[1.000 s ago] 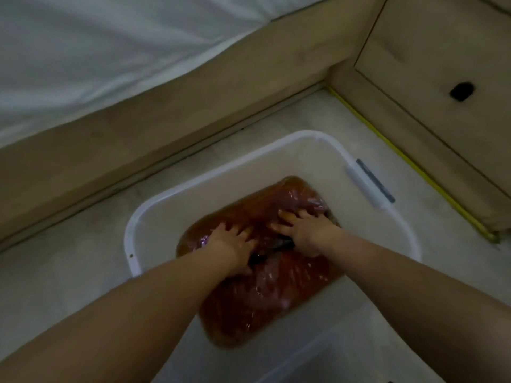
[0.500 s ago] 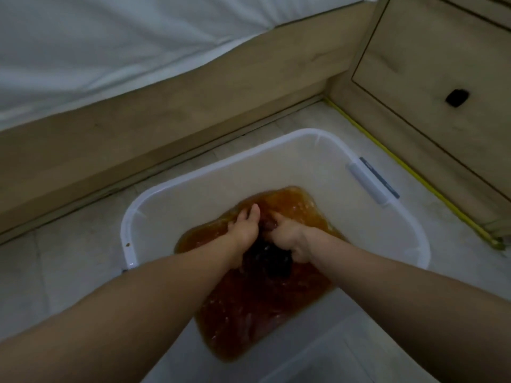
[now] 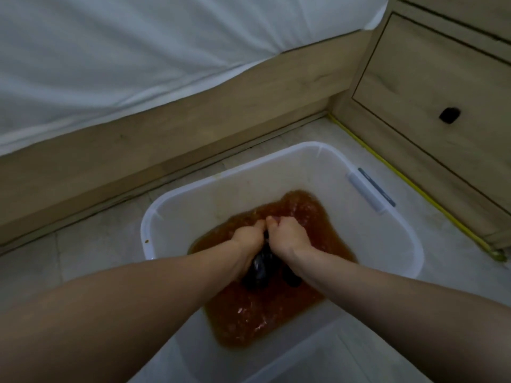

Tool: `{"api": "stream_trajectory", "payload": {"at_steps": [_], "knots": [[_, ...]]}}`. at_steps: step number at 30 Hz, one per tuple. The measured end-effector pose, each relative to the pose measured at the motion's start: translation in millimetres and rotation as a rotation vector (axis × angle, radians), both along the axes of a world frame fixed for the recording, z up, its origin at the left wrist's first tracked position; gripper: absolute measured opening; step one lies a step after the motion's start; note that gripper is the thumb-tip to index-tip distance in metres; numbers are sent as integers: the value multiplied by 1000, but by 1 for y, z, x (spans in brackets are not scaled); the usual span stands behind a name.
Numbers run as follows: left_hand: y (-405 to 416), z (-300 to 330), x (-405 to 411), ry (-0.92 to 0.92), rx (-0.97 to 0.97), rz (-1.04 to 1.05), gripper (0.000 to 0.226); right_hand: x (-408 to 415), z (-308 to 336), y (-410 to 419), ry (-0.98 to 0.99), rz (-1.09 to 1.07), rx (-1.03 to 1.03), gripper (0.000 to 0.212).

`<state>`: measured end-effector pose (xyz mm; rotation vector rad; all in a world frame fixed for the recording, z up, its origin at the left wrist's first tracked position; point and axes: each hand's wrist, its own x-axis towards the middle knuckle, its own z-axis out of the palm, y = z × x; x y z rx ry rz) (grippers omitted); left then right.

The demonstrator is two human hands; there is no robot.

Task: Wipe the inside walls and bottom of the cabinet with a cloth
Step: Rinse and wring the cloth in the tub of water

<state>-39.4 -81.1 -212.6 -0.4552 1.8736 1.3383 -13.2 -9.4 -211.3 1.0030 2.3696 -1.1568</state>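
The white plastic tub point(image 3: 392, 217) on the pale tiled floor point(image 3: 69, 252) is the landmark here. To the tub's far left and beyond it lies a bed with a white sheet point(image 3: 138, 56) hanging over a wooden bed frame point(image 3: 166, 139); the frame runs along the tub's far side, apart from the rim, with a strip of floor between them.

Inside the tub stands reddish-brown water point(image 3: 262, 313), pooled over its bottom and rippled; the tub's walls above the water show bare and translucent. At the middle of the tub the left hand point(image 3: 246, 239) reaches down into the water, its fingers curled round a dark wet cloth point(image 3: 258, 272); the cloth is bunched into a lump that shows just below the wrists, partly under the surface. The right hand point(image 3: 287, 236) sits just beside the left, knuckles touching, and it too grips the cloth with its fingers folded under; both forearms come in from the near edge of the tub and meet over its centre.

On the tub's right rim is a pale grey handle clip point(image 3: 367, 193). Right of the tub, well apart from it, stands the wooden cabinet point(image 3: 442, 78) with its drawer fronts shut; a dark pull hole point(image 3: 449, 115) shows in the lower front; a yellow strip point(image 3: 409, 183) runs along the floor at the cabinet's foot, between the cabinet and the tub.
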Motion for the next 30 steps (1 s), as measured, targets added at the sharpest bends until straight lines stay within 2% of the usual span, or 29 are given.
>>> {"api": "stream_trajectory", "payload": {"at_steps": [3, 4, 6, 8, 11, 13, 16, 18, 20, 21, 24, 25, 27, 30], "knots": [[-4, -8, -1, 86, -122, -288, 38, -5, -13, 27, -102, 57, 110, 41], [-6, -13, -4, 114, -155, -391, 42, -6, -14, 38, -131, 92, 163, 40], [-11, -14, -7, 186, -301, -555, 69, -4, -20, 57, -220, 189, 295, 46], [-18, -15, -8, 225, -479, -563, 81, 3, -27, 54, -323, 402, 356, 59], [-21, -23, -2, 223, -607, -635, 74, 13, -38, 29, -381, 932, 290, 66], [-18, -25, 1, 168, -655, -677, 68, 9, -40, 34, -432, 997, 310, 69], [-18, -24, 0, 115, -682, -644, 65, 2, -44, 47, -561, 849, 393, 73], [-16, -23, 1, 97, -560, -501, 63, 0, -40, 41, -610, 694, 340, 80], [-8, -26, 3, 92, -360, -332, 59, 1, -34, 30, -510, 611, 193, 78], [-3, -27, 4, 83, -294, -263, 59, 2, -29, 24, -437, 569, 50, 76], [3, -22, -2, -60, -120, -78, 72, 7, -16, 12, -193, 203, -477, 64], [2, -20, -6, -111, -58, -12, 76, 10, -8, 7, -127, 89, -566, 54], [-4, -3, -13, -116, 35, 16, 62, 16, 8, -2, -7, 18, -585, 33], [-6, 4, -15, -51, 130, -39, 41, 21, 17, -10, 135, 68, -483, 46]]}}
